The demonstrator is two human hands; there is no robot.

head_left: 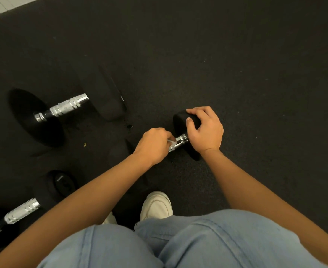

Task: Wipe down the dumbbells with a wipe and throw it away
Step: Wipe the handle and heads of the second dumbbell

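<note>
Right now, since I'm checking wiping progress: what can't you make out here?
Head view:
- Wipe: only a pale sliver shows; left hand covers the rest.
- Small dumbbell: far head partly under right hand, most of the handle under the left.
- Lower-left dumbbell: cut off by the frame's left edge.
- Its head marking: too dim to read.

Dumbbell handles (68, 107) are glossy ridged metal, their heads (33, 117) matt black, the floor (236, 64) rough-grained

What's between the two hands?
The head view shows the chrome handle of the small dumbbell, plus a bit of wipe, between left hand and right hand.
</note>
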